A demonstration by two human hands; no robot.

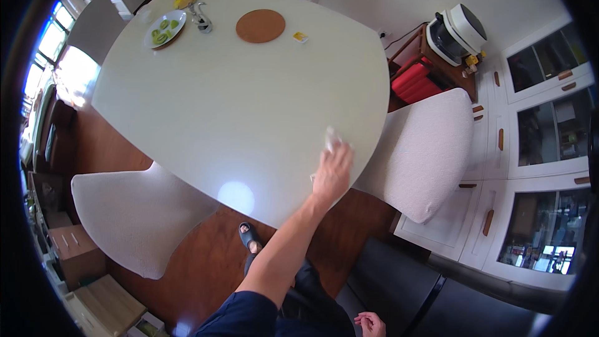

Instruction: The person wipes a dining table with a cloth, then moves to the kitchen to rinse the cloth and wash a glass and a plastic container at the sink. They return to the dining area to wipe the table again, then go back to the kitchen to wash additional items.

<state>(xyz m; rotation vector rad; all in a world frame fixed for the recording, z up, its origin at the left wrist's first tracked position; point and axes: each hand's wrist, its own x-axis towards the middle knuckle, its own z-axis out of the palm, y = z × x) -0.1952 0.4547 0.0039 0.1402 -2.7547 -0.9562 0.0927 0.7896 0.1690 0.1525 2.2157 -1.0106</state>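
Note:
My left hand reaches across to the right side of a pale oval dining table. Its fingers press on a crumpled white tissue or cloth, blurred and partly covered by the hand. Another small bit of white shows beside the wrist. Low at my right side hangs my right hand, fingers loosely curled, with nothing visible in it; the picture's bottom edge cuts it off.
Toward the table's far end are a white plate with cut kiwi, a silvery ornament, a round brown mat and a small yellow packet. Upholstered chairs flank it, left and right. White cabinets line the right.

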